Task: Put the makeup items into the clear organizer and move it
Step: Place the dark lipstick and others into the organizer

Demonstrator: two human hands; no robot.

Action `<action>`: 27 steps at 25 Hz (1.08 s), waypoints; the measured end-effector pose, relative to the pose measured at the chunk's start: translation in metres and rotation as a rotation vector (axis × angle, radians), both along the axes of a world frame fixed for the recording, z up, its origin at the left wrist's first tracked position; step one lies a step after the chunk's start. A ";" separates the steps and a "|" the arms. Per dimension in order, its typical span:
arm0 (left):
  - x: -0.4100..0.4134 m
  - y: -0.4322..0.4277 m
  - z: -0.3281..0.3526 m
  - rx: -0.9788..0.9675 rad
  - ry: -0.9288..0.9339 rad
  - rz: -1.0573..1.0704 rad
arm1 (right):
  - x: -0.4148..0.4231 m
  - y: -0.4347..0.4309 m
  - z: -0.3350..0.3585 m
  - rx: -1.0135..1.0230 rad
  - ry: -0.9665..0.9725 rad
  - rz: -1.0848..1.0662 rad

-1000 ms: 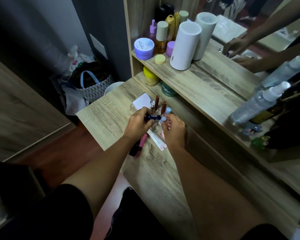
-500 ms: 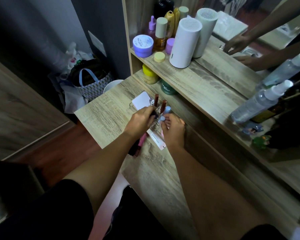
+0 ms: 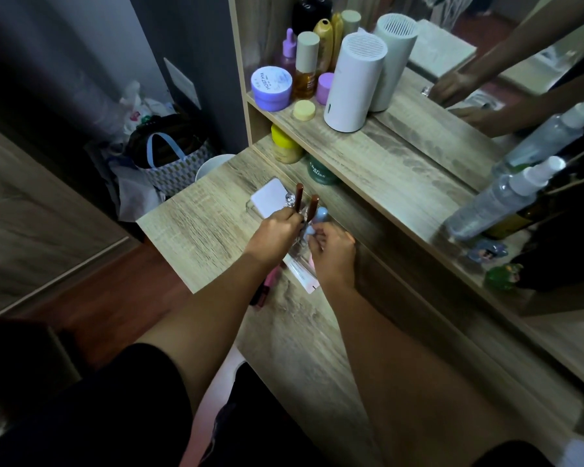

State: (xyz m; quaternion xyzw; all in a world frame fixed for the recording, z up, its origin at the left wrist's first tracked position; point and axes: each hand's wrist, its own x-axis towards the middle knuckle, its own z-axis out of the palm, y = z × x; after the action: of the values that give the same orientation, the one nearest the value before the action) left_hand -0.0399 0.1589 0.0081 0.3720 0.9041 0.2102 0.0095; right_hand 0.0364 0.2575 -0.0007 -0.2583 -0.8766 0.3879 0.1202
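The clear organizer (image 3: 254, 206) stands on the wooden desk near the shelf. In it are a white compact (image 3: 269, 196), two brown tubes (image 3: 299, 194) standing upright and a light-blue item (image 3: 321, 214). My left hand (image 3: 276, 234) is closed at the organizer's near side, with the tip of a dark tube (image 3: 302, 227) showing at its fingertips. My right hand (image 3: 335, 255) pinches the lower part of the light-blue item. A pink tube (image 3: 272, 276), a dark tube (image 3: 259, 295) and a white packet (image 3: 300, 272) lie on the desk, partly hidden under my hands.
The shelf (image 3: 368, 153) above the desk carries a purple jar (image 3: 271, 88), bottles, a white cylinder (image 3: 353, 82) and spray bottles (image 3: 499, 200). Yellow (image 3: 284, 146) and green (image 3: 319, 171) jars sit under it. A mirror is at the right, and bags (image 3: 169, 156) are on the floor at the left.
My left hand has turned the dark tube from lying across to pointing down and lowered it at the organizer, so it is now mostly hidden. My right hand stayed at the light-blue item.
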 end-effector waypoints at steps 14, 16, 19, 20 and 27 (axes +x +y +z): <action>0.029 -0.084 -0.018 0.078 -0.208 0.219 | 0.050 -0.035 -0.010 0.032 -0.103 0.131; 0.042 -0.100 -0.025 0.083 -0.318 0.289 | 0.056 -0.042 -0.017 0.107 -0.221 0.175; 0.057 -0.109 -0.028 0.078 -0.464 0.354 | 0.056 -0.046 -0.023 0.184 -0.363 0.173; 0.059 -0.109 -0.029 0.070 -0.501 0.363 | 0.055 -0.046 -0.024 0.201 -0.384 0.169; 0.055 -0.107 -0.032 -0.008 -0.446 0.394 | 0.054 -0.046 -0.023 0.279 -0.441 0.172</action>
State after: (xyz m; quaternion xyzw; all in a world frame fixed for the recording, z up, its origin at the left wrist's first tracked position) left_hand 0.0147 0.0523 -0.0236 0.1339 0.9353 0.2808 0.1687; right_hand 0.0904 0.2117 -0.0234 -0.2420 -0.9453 0.2064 -0.0727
